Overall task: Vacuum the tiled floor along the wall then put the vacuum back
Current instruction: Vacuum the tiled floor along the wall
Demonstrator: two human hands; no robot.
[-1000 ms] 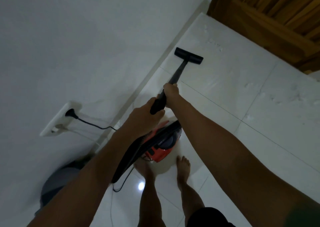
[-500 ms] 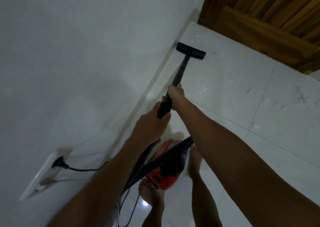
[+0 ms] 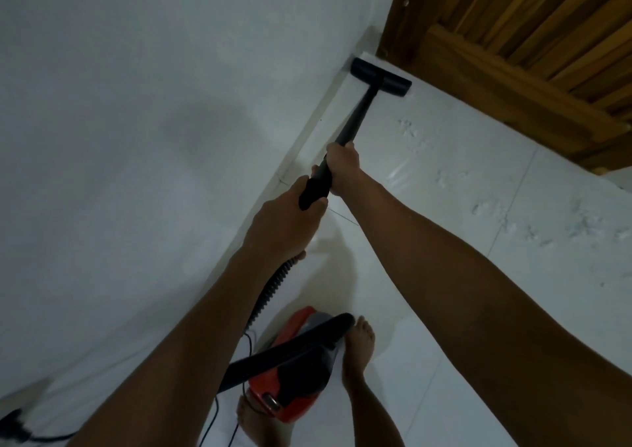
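Both hands on the black wand (image 3: 354,118). Right hand (image 3: 343,165) wrapped round it further down the tube; left hand (image 3: 286,228) gripping the upper end, where the ribbed hose (image 3: 270,289) comes out below the palm. Neither hand is slack.

Floor head (image 3: 380,76) sits flat on the tiled floor (image 3: 444,187), one end touching the skirting of the white wall (image 3: 136,139), just beside the wooden door (image 3: 519,36) in the corner.

The red vacuum (image 3: 294,364) sits low between the person's bare feet (image 3: 359,347), close to the toes.

Risks as I judge them:
- Head is at the corner; another push would knock it into the door frame or scuff the skirting.
- Power cord (image 3: 213,416) trails on the floor by the feet towards the plug (image 3: 13,426) at the wall. A step back could snag it, or a long reach could drag the plug out.
- Hose looks fairly stretched; pulling on could tip the vacuum onto a foot.
- Pale dusty marks (image 3: 496,214) further out on the tiles look unreached; hugging only the wall would leave them.
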